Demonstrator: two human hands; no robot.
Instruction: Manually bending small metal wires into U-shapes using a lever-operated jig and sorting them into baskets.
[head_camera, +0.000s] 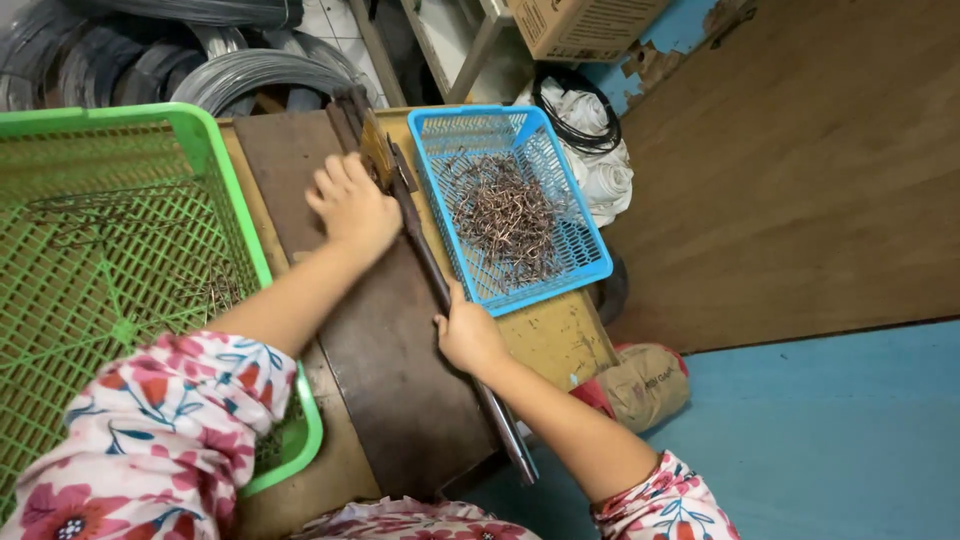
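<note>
Long dark metal lever bar (440, 290) runs diagonally mid-frame; right hand (468, 338) fingers wrapped round it, left hand (352, 205) fingers curled, pressing near blade end (steadying); blue plastic basket (510, 205) alongside, catching small metal pieces.

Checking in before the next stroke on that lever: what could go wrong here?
1. The left hand rests right beside the lever's hinged head; fingers could get pinched as it closes.
2. The blue basket of small metal pieces overhangs the bench edge; a knock from the right hand could tip it.
</note>
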